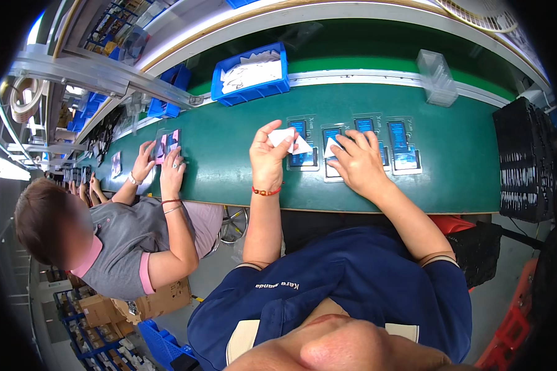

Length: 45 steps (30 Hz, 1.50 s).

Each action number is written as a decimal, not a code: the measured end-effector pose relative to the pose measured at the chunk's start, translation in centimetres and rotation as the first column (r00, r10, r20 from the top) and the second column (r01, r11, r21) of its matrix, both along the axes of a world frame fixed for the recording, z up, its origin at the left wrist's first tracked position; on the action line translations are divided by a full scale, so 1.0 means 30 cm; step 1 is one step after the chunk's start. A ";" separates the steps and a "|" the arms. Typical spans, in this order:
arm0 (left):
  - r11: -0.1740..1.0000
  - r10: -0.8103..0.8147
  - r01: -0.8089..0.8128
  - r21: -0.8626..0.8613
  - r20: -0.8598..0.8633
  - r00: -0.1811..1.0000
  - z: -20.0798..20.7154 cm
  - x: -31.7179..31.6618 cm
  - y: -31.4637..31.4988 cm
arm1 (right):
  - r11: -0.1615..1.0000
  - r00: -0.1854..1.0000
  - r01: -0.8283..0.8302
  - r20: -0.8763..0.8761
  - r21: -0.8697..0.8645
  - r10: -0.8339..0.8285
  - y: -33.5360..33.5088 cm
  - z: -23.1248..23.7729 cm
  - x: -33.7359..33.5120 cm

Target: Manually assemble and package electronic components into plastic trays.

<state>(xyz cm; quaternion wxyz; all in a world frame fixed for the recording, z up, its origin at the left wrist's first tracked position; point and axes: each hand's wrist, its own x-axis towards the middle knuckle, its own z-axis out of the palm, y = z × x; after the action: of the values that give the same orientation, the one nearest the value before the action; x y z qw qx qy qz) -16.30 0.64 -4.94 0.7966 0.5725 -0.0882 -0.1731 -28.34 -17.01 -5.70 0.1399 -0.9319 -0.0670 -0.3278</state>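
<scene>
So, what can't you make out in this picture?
All in the head view:
- Part of the clear package under the right hand: that hand and a white piece cover it.
- How many white pieces the left hand holds: they overlap, partly behind its fingers.
- The blue bin's bottom: white sheets cover it.
- What the distant hands at far left hold: too small.

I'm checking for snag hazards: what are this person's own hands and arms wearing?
The left hand is ungloved, with a red beaded bracelet at the wrist. The right hand is ungloved, its wrist bare. Short navy sleeves have cream-coloured edging.
</scene>
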 end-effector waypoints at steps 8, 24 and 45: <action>0.971 -0.213 0.213 -0.109 0.010 0.977 0.029 -0.148 -0.213 | -0.009 0.961 0.015 -0.012 1.000 0.276 -0.056 -0.011 0.016; 0.944 -0.328 0.317 0.092 0.147 0.933 -0.040 -0.209 -0.365 | 0.287 0.984 0.174 -0.178 0.942 -0.013 -0.261 -0.007 -0.104; 0.337 -0.559 -0.484 0.807 0.585 0.587 -0.025 -0.261 -0.209 | 0.997 0.873 -0.072 -0.481 0.022 0.073 -0.330 0.006 -0.210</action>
<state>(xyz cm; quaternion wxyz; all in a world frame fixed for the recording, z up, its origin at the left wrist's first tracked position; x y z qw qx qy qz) -24.13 -5.62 -5.70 0.1681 0.9236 -0.3376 0.0692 -34.63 -26.90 -5.54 0.1658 -0.9808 -0.0646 -0.0804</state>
